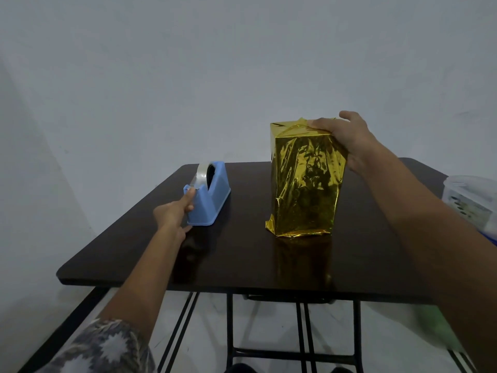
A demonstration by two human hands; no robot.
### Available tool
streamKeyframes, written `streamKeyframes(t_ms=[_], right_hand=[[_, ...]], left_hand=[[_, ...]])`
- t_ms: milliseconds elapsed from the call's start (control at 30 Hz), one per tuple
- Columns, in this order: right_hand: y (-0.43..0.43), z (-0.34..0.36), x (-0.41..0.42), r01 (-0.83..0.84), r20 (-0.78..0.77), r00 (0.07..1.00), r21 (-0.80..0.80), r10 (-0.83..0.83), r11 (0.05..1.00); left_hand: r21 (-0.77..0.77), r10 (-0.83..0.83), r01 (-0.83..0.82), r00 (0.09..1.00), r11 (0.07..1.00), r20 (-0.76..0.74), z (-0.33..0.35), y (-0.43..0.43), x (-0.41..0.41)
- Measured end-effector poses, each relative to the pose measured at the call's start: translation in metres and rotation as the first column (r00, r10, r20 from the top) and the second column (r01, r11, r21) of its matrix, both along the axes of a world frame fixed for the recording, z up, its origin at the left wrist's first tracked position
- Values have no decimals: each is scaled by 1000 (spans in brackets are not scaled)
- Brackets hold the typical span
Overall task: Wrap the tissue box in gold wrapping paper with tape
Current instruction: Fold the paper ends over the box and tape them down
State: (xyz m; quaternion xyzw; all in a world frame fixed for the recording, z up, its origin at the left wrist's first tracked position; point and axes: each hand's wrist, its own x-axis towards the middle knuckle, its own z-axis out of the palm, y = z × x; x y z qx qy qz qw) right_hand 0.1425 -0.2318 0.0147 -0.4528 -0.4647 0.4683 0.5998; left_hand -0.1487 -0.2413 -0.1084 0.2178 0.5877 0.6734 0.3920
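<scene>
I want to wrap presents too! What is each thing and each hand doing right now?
gold-wrapped box: standing on end on the table, top folded, bottom paper flaring loose.
tape dispenser: sitting on the table, roll loaded.
tape: on its roll, end at the cutter.
left hand: pinching the tape end.
right hand: gripping the box's top folds.

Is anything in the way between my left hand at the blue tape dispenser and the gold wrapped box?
Nothing visible. Your left hand grips the cutter end of the blue plastic tape dispenser; only bare dark tabletop lies between it and the upright gold foil-wrapped box, whose top your right hand holds.
</scene>
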Motion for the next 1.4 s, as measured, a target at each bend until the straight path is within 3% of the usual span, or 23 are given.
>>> streamKeyframes(t_ms=[433, 667, 800, 967, 1067, 1167, 1267, 1400], right_hand=[[-2, -1, 5, 1, 21, 1000, 26, -2, 1000], [-5, -11, 8, -27, 43, 999, 80, 24, 996], [-6, -14, 13, -34, 65, 997, 95, 28, 995], [-13, -16, 20, -75, 95, 994, 134, 63, 988], [-12, -17, 26, -119, 128, 987, 153, 100, 981], [-11, -18, 30, -162, 170, 977, 173, 132, 972], [-8, -20, 37, -216, 186, 966, 189, 182, 958], [-5, -24, 43, -240, 175, 963, 202, 207, 949]], left_hand=[[-17, 10, -11, 999, 1000, -43, -6, 6, -4], [-110, 9, -15, 999, 994, -50, -19, -1, -8], [-51, -85, 83, 996, 995, -37, -15, -15, -5], [140, -173, 201, 967, 969, -189, 27, -44, 14], [245, -315, 410, 883, 879, -348, 84, -60, 30], [220, -423, 619, 713, 754, -559, 138, -65, 54], [96, -474, 720, 544, 687, -692, 178, -59, 80], [-169, -591, 768, 311, 617, -744, 205, -50, 113]])
